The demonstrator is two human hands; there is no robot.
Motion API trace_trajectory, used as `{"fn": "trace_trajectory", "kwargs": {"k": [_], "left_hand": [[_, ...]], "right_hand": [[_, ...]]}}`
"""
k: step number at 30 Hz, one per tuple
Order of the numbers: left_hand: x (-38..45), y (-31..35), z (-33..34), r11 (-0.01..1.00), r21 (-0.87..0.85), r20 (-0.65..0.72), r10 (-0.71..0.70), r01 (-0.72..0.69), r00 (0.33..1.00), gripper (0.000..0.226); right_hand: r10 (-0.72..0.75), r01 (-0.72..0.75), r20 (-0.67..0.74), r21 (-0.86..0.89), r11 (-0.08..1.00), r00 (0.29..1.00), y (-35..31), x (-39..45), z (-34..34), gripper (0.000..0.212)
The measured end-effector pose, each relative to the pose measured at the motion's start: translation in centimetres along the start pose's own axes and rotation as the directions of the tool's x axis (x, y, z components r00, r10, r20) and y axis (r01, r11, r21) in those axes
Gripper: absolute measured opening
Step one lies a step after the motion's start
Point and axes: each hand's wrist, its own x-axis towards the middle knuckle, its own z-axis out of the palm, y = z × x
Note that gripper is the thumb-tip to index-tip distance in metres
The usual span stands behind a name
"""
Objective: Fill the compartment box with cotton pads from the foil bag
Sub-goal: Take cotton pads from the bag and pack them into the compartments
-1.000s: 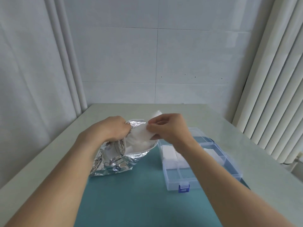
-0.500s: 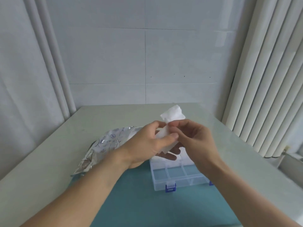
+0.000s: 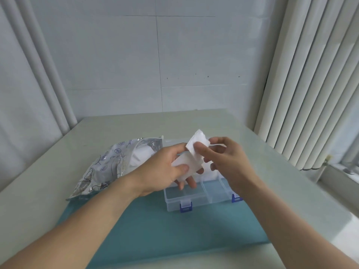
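The pale surface carries a teal mat. On the mat, under the fingers of the left hand, stands a clear compartment box with blue latches. Left of those fingers lies a foil bag, maybe partly on the mat, partly on the bare surface.

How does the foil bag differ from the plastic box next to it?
The bag is crinkled, shiny silver with printing; the box is rigid, clear plastic with blue latches. The bag slumps partly on the bare table; the box sits on the teal mat. Both lie open, with white pads showing inside.
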Motion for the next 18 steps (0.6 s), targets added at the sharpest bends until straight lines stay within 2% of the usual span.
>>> {"fn": "trace_trajectory", "kwargs": {"k": [2, 4, 6, 8, 10, 12, 13, 15, 18], "left_hand": [[0.0, 0.2, 0.0, 0.999, -0.032, 0.035, 0.007, -0.006, 0.999, 0.037], [0.0, 0.3, 0.1, 0.998, -0.063, 0.057, 0.008, -0.004, 0.998, 0.037], [0.1, 0.0, 0.2, 0.993, -0.118, 0.023, -0.023, 0.026, 0.999, 0.035], [0.2, -0.3, 0.4, 0.982, -0.180, -0.048, -0.058, 0.049, 0.997, 0.028], [0.3, -0.5, 0.6, 0.981, -0.184, -0.140, -0.084, 0.058, 0.987, 0.016], [0.5, -0.6, 0.8, 0.970, -0.234, -0.186, -0.116, 0.071, 0.976, 0.017], [0.5, -0.4, 0.9, 0.957, -0.281, -0.187, -0.134, 0.078, 0.973, 0.021], [0.5, 0.1, 1.1, 0.906, -0.410, -0.122, -0.170, 0.106, 0.978, 0.036], [0.3, 0.6, 1.4, 0.837, -0.515, 0.032, -0.197, 0.185, 0.980, 0.057]], "right_hand": [[-0.029, 0.025, 0.082, 0.053, 0.998, 0.996, -0.1, 0.0, -0.6, 0.038], [-0.088, 0.083, 0.067, 0.077, 0.994, 0.994, -0.2, 0.0, -0.9, 0.032], [-0.104, 0.096, 0.036, 0.183, 0.978, 0.994, -0.5, 0.2, -1.3, 0.030], [-0.053, 0.015, 0.102, 0.338, 0.941, 0.993, -0.9, 0.3, -1.8, 0.021], [-0.004, -0.086, 0.232, 0.376, 0.923, 0.973, -1.2, 0.0, -2.1, 0.011], [0.025, -0.105, 0.306, 0.248, 0.963, 0.952, -1.2, -0.3, -1.8, 0.014], [0.034, -0.077, 0.295, 0.137, 0.988, 0.955, -1.2, -0.5, -1.5, 0.020], [0.031, -0.020, 0.195, -0.056, 0.998, 0.980, -0.9, -0.8, -0.8, 0.032], [-0.034, 0.043, 0.046, -0.208, 0.977, 0.998, -0.2, -0.8, -0.1, 0.045]]}}
